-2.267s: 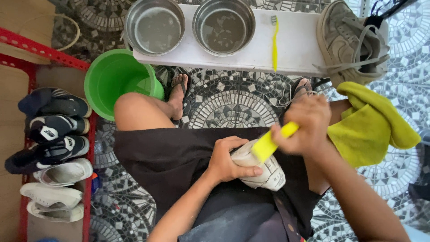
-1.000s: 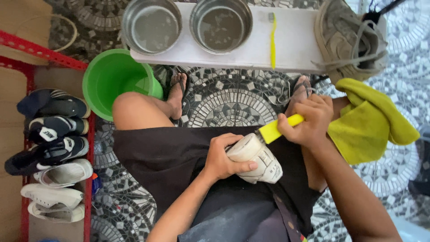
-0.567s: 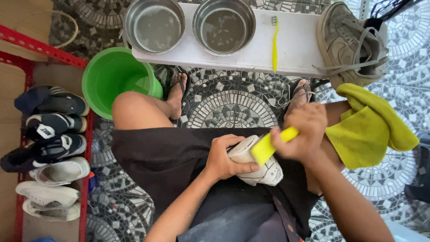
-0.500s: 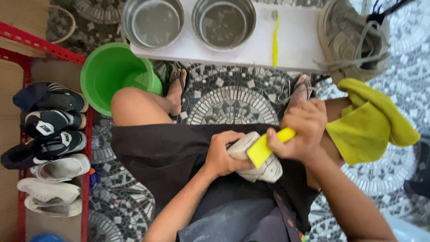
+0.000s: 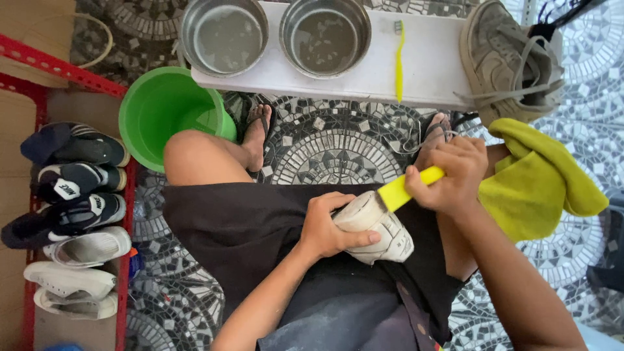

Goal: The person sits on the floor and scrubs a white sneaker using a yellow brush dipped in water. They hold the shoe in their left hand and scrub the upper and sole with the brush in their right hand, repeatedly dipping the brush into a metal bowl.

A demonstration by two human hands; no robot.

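White worn sneaker [image 5: 380,227] lay sole-up on the person's lap, the left hand [image 5: 328,227] wrapped around its heel end. The right hand [image 5: 455,175] closed its grip on a yellow plastic brush [image 5: 406,188] touching the sole; scrubbing seemed in hand, and the next stroke would need steady pressure

Two steel bowls [image 5: 224,36] [image 5: 325,32] stand on the white table [image 5: 435,71], with one yellow toothbrush [image 5: 399,62] and one grey sneaker [image 5: 510,62] beside them. Left of the table sit one green bucket [image 5: 166,114] and six shoes [image 5: 75,214] on a red rack [image 5: 39,62]. Below the table are two hands [image 5: 328,227] [image 5: 452,175], one white shoe [image 5: 380,227], one yellow brush [image 5: 406,188] and one yellow cloth [image 5: 539,182].
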